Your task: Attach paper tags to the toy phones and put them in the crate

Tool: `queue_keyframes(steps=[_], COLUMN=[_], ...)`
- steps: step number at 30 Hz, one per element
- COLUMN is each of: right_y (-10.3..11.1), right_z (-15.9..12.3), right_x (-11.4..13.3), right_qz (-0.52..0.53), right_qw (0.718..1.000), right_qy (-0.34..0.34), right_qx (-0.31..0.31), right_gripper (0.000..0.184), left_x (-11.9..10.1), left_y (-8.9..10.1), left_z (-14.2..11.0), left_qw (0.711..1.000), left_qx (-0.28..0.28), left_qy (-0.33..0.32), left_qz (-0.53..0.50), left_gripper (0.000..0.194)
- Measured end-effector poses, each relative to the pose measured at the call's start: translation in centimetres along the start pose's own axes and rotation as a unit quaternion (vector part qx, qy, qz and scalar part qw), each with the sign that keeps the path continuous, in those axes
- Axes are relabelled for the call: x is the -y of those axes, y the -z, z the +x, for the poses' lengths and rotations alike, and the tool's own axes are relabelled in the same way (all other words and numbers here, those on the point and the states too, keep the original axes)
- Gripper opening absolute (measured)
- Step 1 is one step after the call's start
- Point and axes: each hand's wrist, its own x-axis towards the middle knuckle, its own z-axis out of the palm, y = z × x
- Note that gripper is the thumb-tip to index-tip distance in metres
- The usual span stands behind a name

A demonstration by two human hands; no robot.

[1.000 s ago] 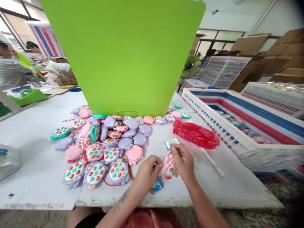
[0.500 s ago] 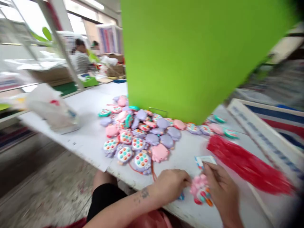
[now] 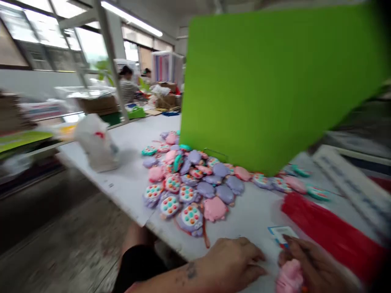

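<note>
My right hand [image 3: 319, 266] is closed around a pink animal-shaped pop toy [image 3: 289, 277] at the lower right; its buttons are turned away from view. A small white and blue printed card [image 3: 281, 234] lies at the tips of these fingers; whether they pinch it I cannot tell. My left hand [image 3: 233, 260] is over the table edge to the left of the pink toy, fingers curved and slightly apart, with nothing visible in them. Beyond it lies a heap of purple, pink and teal pop toys [image 3: 191, 216] with coloured buttons, some with red cords.
A large green panel [image 3: 256, 89] stands behind the heap, with toys along its foot. Red plastic bags [image 3: 330, 234] lie at the right beside a white-framed crate [image 3: 354, 179]. A white plastic bag [image 3: 96, 142] stands on the left of the white table [image 3: 137, 142]. People sit farther back.
My left hand has come away from the pink toy. My right hand has moved lower and to the right with the toy, now turned over. The whole view has shifted.
</note>
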Motion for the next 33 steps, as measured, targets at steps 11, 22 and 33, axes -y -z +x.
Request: queue_keyframes(steps=[11,22,33], right_y=[2.1,0.5,-0.1], right_z=[-3.2,-3.4,-3.3], right_x=[2.3,1.9,2.8], right_qz=[0.042,0.080,0.095], right_qw=[0.993,0.993,0.992], right_qy=[0.048,0.019,0.020], right_qx=[-0.101,-0.086,-0.077], right_gripper=[0.034,0.032,0.037], left_x=[4.6,2.2,1.6], left_y=[-0.4,-1.8,1.2], left_z=[2.0,-0.8,0.1], left_qw=[0.978,0.961,0.969], left_qx=[-0.199,-0.072,-0.156], left_qy=[0.040,0.075,0.041], left_qz=[-0.039,-0.256,-0.189], left_gripper=[0.053,0.060,0.044])
